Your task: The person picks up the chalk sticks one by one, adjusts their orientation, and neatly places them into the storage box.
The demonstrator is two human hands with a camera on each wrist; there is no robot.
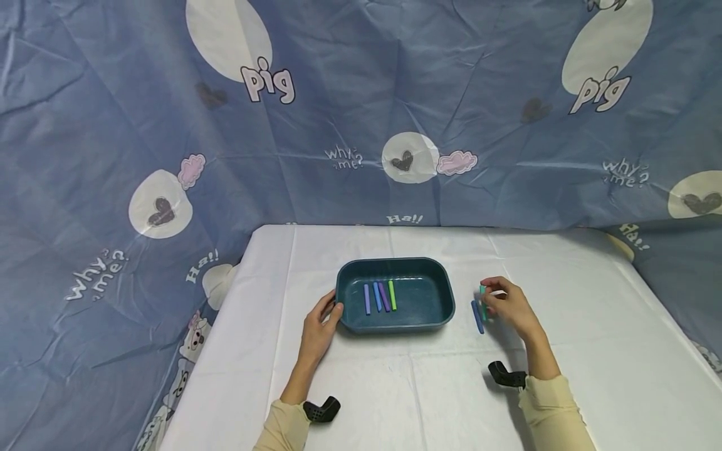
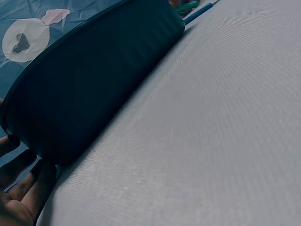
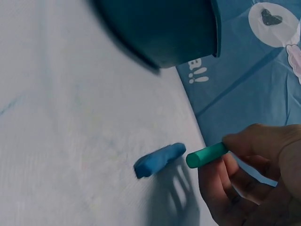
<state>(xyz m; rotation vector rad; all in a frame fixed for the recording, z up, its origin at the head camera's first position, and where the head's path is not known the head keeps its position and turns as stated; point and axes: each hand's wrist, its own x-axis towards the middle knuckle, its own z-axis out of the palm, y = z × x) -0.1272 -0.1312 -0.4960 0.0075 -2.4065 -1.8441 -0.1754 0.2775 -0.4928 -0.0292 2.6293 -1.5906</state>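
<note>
My left hand (image 1: pixel 318 332) grips the left end of a dark teal tray (image 1: pixel 395 327), its fingers (image 2: pixel 33 188) against the outer wall near the corner. Inside the tray lie several chalk sticks side by side: lavender (image 1: pixel 367 299), blue (image 1: pixel 377 297), purple (image 1: pixel 384 297) and lime green (image 1: pixel 392 295). To the right of the tray, my right hand (image 1: pixel 510 308) pinches a green chalk stick (image 3: pixel 207 156) between thumb and fingers, its free end sticking out. Just beside it on the table lies a blue chalk stick (image 3: pixel 160 160).
A white cloth covers the table (image 1: pixel 383 401). Behind and to the sides hangs a blue patterned curtain (image 1: pixel 338 113). Each wrist carries a black camera (image 1: pixel 322 410). In the right wrist view, the shadow of the right hand falls beside the blue stick.
</note>
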